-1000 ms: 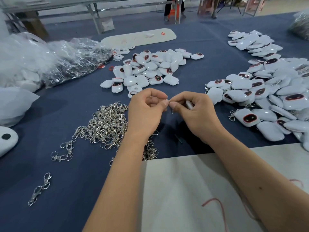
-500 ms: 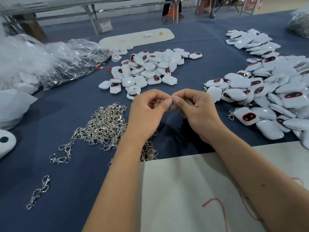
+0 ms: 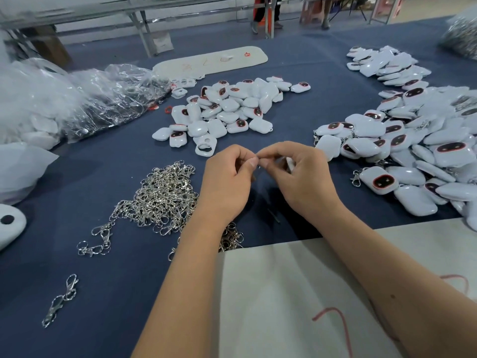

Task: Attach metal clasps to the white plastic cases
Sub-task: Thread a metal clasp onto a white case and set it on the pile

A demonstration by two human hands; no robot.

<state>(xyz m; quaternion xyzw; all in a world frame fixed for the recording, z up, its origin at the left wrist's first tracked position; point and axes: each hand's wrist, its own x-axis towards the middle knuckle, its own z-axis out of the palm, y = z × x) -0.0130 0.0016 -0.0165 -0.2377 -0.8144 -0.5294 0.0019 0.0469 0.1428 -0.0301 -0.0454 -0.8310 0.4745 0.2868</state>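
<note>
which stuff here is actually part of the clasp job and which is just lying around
In the job:
left hand and right hand, pinching a small metal part together
white case in the right hand
clasp pile
middle case pile
right case pile

Lying about:
plastic bags
white board
near sheet

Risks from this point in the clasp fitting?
1. The left hand and right hand pinch tiny parts in mid-air; the white case is barely visible in the grip and could slip.
2. The left forearm lies over the clasp pile and may drag or tangle clasps.
</note>
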